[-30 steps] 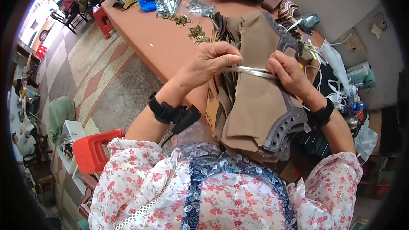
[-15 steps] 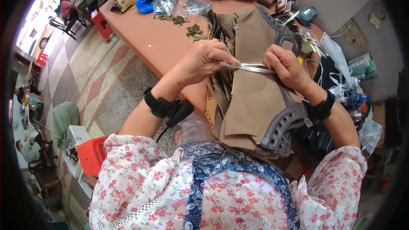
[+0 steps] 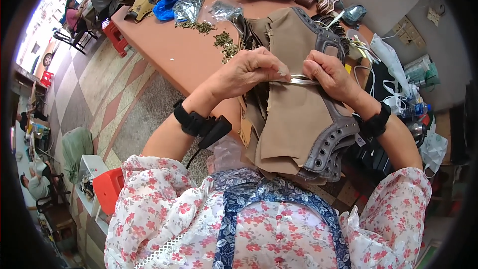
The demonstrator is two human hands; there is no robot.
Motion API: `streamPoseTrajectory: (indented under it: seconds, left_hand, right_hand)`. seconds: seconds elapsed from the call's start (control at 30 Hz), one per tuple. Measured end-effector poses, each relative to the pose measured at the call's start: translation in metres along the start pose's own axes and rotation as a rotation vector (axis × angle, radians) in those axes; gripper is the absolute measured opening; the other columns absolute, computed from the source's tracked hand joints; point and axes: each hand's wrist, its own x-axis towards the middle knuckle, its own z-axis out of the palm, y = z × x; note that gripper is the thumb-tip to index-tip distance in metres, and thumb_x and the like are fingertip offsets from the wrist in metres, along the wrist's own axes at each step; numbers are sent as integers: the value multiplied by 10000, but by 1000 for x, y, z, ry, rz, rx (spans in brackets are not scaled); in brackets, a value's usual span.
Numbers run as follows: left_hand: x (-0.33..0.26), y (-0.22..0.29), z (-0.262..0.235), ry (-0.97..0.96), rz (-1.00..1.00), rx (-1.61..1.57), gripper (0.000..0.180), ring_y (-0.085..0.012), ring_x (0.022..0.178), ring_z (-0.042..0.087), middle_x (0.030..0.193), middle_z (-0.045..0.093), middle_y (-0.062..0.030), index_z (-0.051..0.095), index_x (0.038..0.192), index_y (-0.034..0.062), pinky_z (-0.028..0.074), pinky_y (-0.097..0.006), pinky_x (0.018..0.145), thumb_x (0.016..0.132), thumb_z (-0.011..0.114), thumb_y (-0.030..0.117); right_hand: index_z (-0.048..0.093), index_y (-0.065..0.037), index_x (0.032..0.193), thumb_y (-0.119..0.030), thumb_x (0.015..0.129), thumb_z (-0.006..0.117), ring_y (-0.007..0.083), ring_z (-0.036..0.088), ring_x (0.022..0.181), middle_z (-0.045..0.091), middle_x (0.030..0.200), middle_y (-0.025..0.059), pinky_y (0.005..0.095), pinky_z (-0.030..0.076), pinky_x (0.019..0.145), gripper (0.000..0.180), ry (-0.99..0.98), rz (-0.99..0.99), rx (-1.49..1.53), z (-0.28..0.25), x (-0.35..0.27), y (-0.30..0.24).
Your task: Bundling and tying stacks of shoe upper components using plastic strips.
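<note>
Can't really make out what the thin silvery tool [image 3: 298,78] is; both ends are buried in the fingers. Left hand [image 3: 249,72] and right hand [image 3: 331,74] are both pinched shut on it, just above the stack of tan shoe uppers [image 3: 294,119] hanging over the orange table [image 3: 184,55] edge. Compared with a second ago, the hands sit about the same, still gripping it.

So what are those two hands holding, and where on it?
A thin, shiny metal strip, pinched at its ends: left hand on the left end, right hand on the right, above the stacked tan shoe uppers.
</note>
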Motion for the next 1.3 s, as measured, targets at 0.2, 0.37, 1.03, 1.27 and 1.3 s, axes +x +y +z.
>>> streamPoseTrajectory:
  seconds: [0.2, 0.37, 1.03, 1.27, 1.3]
  left_hand:
    - [0, 2, 12, -1, -126, -317, 114, -137, 896, 509, 799, 639, -3, 643, 922, 37, 416, -274, 847, 880, 548, 83]
    - [-8, 5, 18, 169, -46, 113, 85, -143, 817, 501, 740, 617, 16, 639, 895, 69, 411, -277, 773, 846, 569, 72]
    - [-38, 6, 4, 218, -88, -123, 139, -148, 929, 571, 892, 636, -30, 676, 937, 27, 459, -270, 816, 811, 618, 36]
    - [-31, -2, -4, 176, -5, 216, 163, -171, 868, 542, 878, 652, 3, 709, 918, 117, 439, -288, 791, 758, 681, 119]
    - [-30, -1, -5, 177, 23, 289, 169, -174, 853, 538, 879, 662, 11, 713, 901, 119, 435, -287, 792, 735, 696, 140]
  right_hand:
    - [411, -24, 730, -159, 950, 457, 105, 359, 579, 405, 603, 19, 268, 359, 539, 263, -17, 7, 12, -1, 2, -6]
    - [401, -22, 735, -175, 953, 456, 115, 364, 573, 398, 597, 30, 277, 359, 535, 272, -36, 8, 42, 2, 7, -10]
    - [416, -33, 743, -206, 923, 491, 372, 514, 591, 472, 615, 166, 418, 391, 509, 261, 35, -250, -408, 16, 4, -22]
    - [414, -27, 738, -205, 924, 492, 373, 510, 588, 472, 613, 166, 413, 385, 505, 269, 48, -243, -346, 15, 8, -19]
    - [415, -27, 739, -204, 924, 494, 375, 508, 589, 470, 613, 169, 412, 383, 505, 267, 45, -223, -344, 14, 7, -20]
